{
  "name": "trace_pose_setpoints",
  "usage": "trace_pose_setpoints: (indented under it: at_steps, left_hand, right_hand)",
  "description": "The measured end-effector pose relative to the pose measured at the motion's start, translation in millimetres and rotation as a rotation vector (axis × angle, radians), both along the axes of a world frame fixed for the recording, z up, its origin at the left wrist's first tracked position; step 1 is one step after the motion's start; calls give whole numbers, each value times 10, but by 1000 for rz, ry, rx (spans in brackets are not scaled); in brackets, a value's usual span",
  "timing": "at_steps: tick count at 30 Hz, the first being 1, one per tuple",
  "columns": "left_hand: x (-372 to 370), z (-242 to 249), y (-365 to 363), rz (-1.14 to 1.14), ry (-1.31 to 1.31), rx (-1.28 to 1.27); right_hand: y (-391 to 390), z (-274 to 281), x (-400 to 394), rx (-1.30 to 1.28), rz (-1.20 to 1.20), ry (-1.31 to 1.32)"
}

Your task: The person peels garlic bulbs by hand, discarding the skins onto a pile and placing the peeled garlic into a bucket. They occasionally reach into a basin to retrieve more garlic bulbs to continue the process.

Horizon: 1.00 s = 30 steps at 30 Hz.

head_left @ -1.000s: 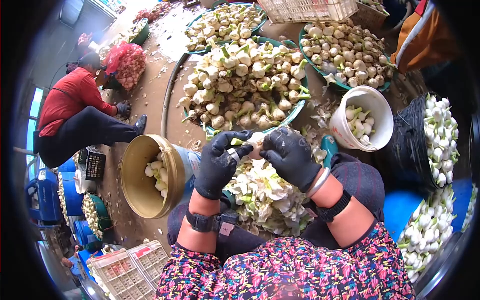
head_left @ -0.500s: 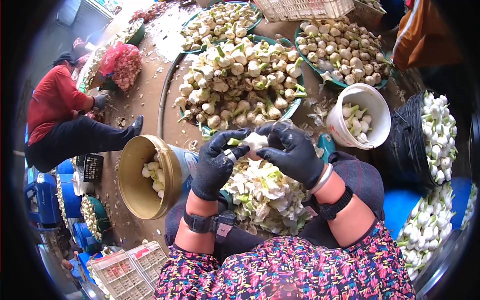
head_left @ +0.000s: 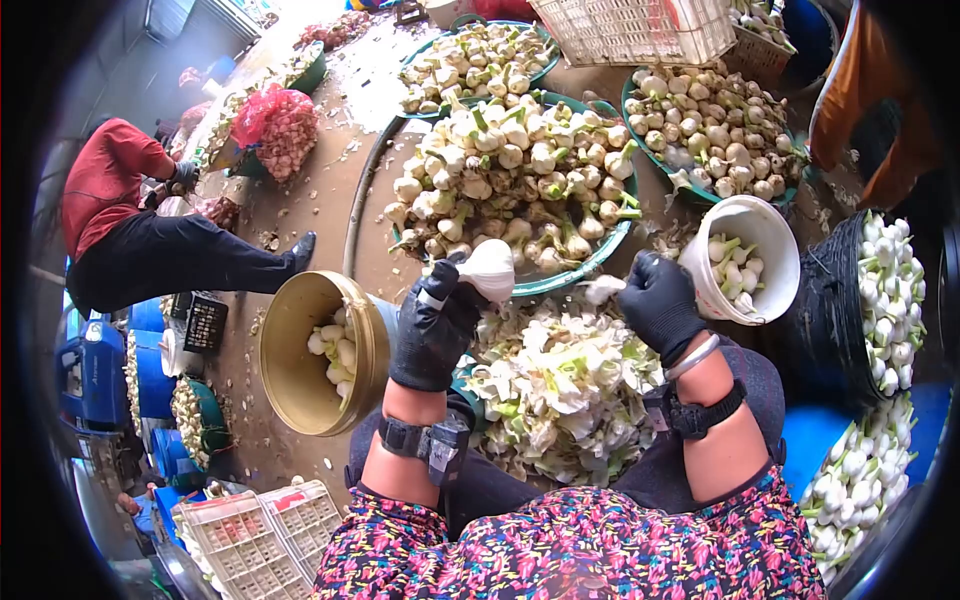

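My left hand (head_left: pixel 436 328), in a black glove, is closed around a smooth white garlic bulb (head_left: pixel 489 270), whose round end points up and to the right. Off to the right, my gloved right hand (head_left: pixel 661 306) pinches a loose piece of white garlic skin (head_left: pixel 603 290), apart from the bulb. Below both hands lies a heap of peeled garlic skins (head_left: pixel 560 385) between my knees. Just beyond my hands, a wide green basin (head_left: pixel 590 262) is piled with unpeeled garlic bulbs (head_left: pixel 515 165), stems still on.
A tan bucket (head_left: pixel 275 375) with some clean bulbs stands left, a white bucket (head_left: pixel 775 300) right. A black tub (head_left: pixel 820 290) of white bulbs is farther right. More garlic basins and a crate (head_left: pixel 640 30) are beyond. A person in red (head_left: pixel 110 190) sits at left.
My hands have drawn apart. The left keeps the garlic bulb, now bare and white; the right has moved right with a strip of skin. The view has shifted slightly.
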State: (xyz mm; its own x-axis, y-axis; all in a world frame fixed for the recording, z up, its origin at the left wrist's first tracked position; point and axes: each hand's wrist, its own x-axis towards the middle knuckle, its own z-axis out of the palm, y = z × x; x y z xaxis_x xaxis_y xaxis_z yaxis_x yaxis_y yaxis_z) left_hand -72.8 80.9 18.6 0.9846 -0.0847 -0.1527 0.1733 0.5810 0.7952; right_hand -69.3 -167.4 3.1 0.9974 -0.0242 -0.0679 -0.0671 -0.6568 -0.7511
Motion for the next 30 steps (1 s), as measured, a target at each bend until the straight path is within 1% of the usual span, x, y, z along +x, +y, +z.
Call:
trace_pose_setpoints:
  at_steps: [2, 3, 5, 7, 8, 9, 10, 11, 12, 13, 14, 15, 16, 17, 18, 19, 21, 22, 23, 25, 27, 28, 30]
  left_hand:
    - [-3, 16, -41, 45, 81, -39]
    - [18, -26, 63, 40, 83, -35]
    - [77, -117, 544, 202, -416, 1183]
    - [16, 336, 883, 336, -356, 686]
    - [14, 415, 1190, 435, -346, 960]
    - [26, 464, 1392, 534, -335, 1233]
    - [43, 486, 1408, 528, -332, 1231]
    - [59, 517, 1410, 494, -313, 1380]
    - [96, 522, 1399, 454, -295, 1527]
    - [196, 408, 1294, 317, -488, 1492]
    - [252, 450, 918, 163, -550, 1701]
    - [393, 161, 816, 23, -532, 1525]
    - [508, -47, 599, -214, -404, 1224]
    - [589, -222, 335, -323, -413, 1412]
    - [708, -482, 166, -442, -470, 1464]
    - [834, -770, 16, -563, -529, 1512]
    - [1014, -1255, -312, -653, -531, 1662]
    - [1061, -1327, -506, -667, -559, 1698]
    - [1102, -1412, -666, -682, -586, 1734]
    - [1199, -1695, -846, -718, -636, 1751]
    - [1294, -2021, -846, -778, -572, 1720]
    - [1342, -2095, -829, -784, -573, 1715]
    - [1431, -2200, -723, -961, -459, 1856]
  right_hand:
    - [92, -194, -96, -2, 141, -29]
    - [145, -294, -161, -61, 286, 125]
    - [251, -251, -237, 98, 455, 188]
    - [253, -194, -201, 121, 461, 253]
    - [233, -173, -174, 7, 500, 201]
    - [226, -155, -182, 7, 495, 206]
    - [231, -139, -189, -23, 575, 240]
    - [252, -132, -194, -53, 656, 272]
    - [292, -133, -210, -91, 657, 213]
    - [328, -83, -213, -38, 613, 198]
    - [353, -35, -186, -46, 620, 224]
    - [359, -13, -148, -57, 626, 249]
    - [355, -40, -160, -62, 620, 255]
    - [355, -82, -203, 26, 532, 161]
    - [351, -126, -227, 112, 443, 64]
    - [339, -172, -221, 63, 486, 85]
    - [361, -307, -261, -45, 451, -43]
    - [361, -247, -231, -99, 484, 48]
    - [350, -231, -216, -76, 495, 44]
    - [321, -243, -165, 56, 523, 110]
    - [265, -220, -131, 72, 516, 92]
    - [242, -206, -114, 49, 500, 106]
    - [224, -185, -96, 8, 477, 147]
